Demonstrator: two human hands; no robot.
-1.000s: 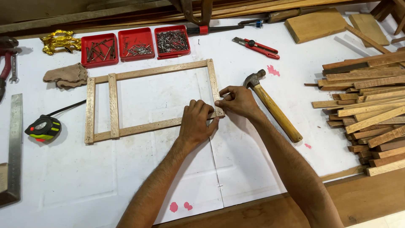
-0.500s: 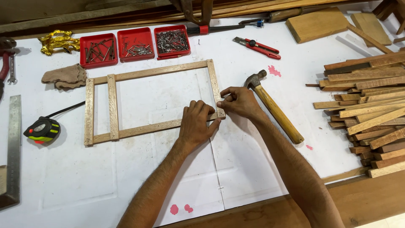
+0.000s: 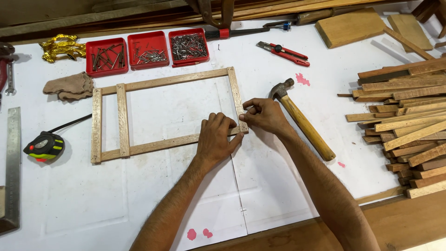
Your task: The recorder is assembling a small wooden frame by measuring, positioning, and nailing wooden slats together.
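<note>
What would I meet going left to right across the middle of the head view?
Steel ruler → tape measure → wooden frame → left hand → right hand → hammer → stack of wood strips.

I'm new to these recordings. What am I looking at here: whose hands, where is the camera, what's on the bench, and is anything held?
One camera, worn on the person's head, looks down at their two bare hands. The left hand and right hand press on the near right corner of a wooden frame lying flat on a white table. Neither hand lifts anything. Beside the right hand lies a hammer. Also there: three red trays of nails, a tape measure, a red utility knife and a stack of wood strips.
</note>
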